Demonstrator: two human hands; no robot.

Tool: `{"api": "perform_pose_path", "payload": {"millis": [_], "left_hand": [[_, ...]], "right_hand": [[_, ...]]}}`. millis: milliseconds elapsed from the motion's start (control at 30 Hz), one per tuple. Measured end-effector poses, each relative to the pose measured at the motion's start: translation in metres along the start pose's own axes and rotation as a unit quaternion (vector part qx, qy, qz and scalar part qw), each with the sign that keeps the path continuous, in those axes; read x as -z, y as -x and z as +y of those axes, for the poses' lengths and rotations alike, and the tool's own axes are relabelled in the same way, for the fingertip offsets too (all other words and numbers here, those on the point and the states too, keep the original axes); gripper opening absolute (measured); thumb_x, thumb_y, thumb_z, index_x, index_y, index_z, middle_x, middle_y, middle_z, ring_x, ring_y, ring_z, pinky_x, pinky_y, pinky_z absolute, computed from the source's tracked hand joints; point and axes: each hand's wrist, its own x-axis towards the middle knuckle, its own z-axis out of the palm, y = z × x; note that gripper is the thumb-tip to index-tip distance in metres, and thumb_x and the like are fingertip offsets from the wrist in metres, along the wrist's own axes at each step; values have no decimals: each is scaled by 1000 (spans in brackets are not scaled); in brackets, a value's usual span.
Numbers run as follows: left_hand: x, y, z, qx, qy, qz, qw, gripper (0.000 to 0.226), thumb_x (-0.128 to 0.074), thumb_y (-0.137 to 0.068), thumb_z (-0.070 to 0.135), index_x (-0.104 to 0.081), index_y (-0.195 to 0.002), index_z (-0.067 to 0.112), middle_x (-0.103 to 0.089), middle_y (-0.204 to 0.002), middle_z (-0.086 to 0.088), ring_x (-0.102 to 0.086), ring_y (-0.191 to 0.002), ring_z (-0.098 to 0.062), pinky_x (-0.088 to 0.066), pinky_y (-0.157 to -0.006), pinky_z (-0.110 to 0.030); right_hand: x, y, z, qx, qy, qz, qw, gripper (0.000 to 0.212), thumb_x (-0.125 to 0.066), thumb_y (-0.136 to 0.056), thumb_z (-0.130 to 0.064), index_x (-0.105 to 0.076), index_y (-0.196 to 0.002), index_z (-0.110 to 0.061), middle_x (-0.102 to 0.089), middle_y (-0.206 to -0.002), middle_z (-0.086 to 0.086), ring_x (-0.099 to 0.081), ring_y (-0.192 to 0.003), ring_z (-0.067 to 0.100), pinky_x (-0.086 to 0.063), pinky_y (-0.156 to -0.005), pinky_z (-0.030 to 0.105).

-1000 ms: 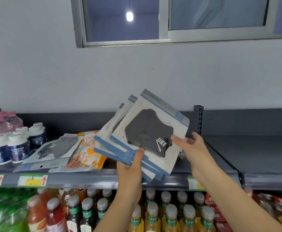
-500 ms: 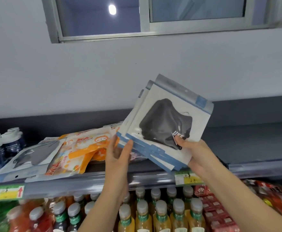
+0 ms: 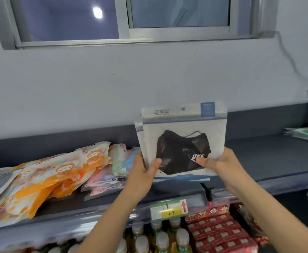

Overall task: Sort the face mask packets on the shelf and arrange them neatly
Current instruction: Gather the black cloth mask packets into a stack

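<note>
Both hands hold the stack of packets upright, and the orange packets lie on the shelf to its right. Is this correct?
No. The head view shows the orange packets left of the stack, not right. Left hand and right hand do hold it upright.

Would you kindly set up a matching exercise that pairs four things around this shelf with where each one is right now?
Things:
1. black mask packets
2. orange packets
3. price label
4. capped bottles

Places:
A. on the front rail of the shelf
B. lying in a loose heap at the left of the shelf
C. on the level below the shelf
D. held upright between the left hand and the right hand

Pairs: 1-D, 2-B, 3-A, 4-C
</note>
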Motion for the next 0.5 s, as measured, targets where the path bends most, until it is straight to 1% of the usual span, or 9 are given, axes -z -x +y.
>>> {"api": "perform_pose_path", "payload": {"millis": [67,133,167,233,300,367,433,467,500], "left_hand": [[-17,-5,3,-15,24,28,999,30,-54,-94,20,-37,-116,32,-55,-103,19,-54,-82,21,-42,-66,2],[-31,-12,5,-33,31,52,998,34,-54,-94,14,-37,-119,30,-53,-103,22,-53,-83,25,-42,-68,1],[-38,-16,5,-35,27,59,997,35,-53,-94,14,-37,-120,29,-53,-105,22,-53,-86,23,-43,-70,0],[-49,-23,0,-18,8,63,998,33,-51,-96,16,-38,-123,28,-56,-109,16,-56,-95,10,-43,-76,-5],[-57,-26,-9,10,-23,42,999,28,-48,-97,19,-39,-122,28,-58,-112,10,-55,-100,-1,-41,-78,-7],[-62,-24,-17,33,-71,7,997,24,-45,-98,21,-38,-119,31,-55,-105,18,-53,-96,-1,-38,-73,-6],[-65,-24,-18,45,-99,4,994,21,-45,-99,21,-39,-116,32,-53,-100,23,-53,-96,-3,-37,-76,-13],[-65,-25,-18,48,-103,12,993,21,-45,-98,20,-39,-115,31,-53,-99,22,-52,-94,-3,-37,-75,-14],[-66,-25,-16,50,-107,21,993,20,-46,-98,17,-40,-114,29,-53,-98,19,-52,-91,-1,-37,-71,-13]], "right_hand": [[15,-8,5,-4,-13,3,1000,32,-74,-74,0,-67,-102,-15,-74,-94,2,-69,-91,18,-53,-79,30],[27,-19,9,-5,-20,6,1000,34,-76,-73,-2,-66,-103,-16,-74,-95,2,-69,-91,18,-53,-80,30],[31,-25,11,-6,-21,7,1000,36,-77,-72,-3,-66,-104,-16,-74,-95,2,-69,-92,18,-53,-81,30],[37,-36,18,-15,-13,-1,1000,43,-78,-71,-5,-63,-109,-17,-72,-99,1,-68,-95,18,-52,-84,31],[40,-43,30,-37,11,-20,999,55,-81,-69,-8,-56,-117,-21,-69,-107,-2,-64,-101,15,-50,-88,31],[43,-46,43,-61,27,-40,997,57,-78,-72,-5,-51,-116,-26,-65,-113,-2,-61,-104,14,-48,-89,30],[47,-48,50,-70,29,-67,995,58,-74,-75,1,-47,-115,-32,-61,-116,-3,-57,-106,12,-46,-91,29],[48,-49,52,-67,35,-80,994,63,-73,-76,2,-44,-120,-32,-59,-118,-6,-56,-107,9,-45,-91,27],[49,-50,52,-62,43,-91,993,70,-72,-76,1,-38,-127,-32,-57,-118,-10,-54,-106,4,-44,-89,23]]}}
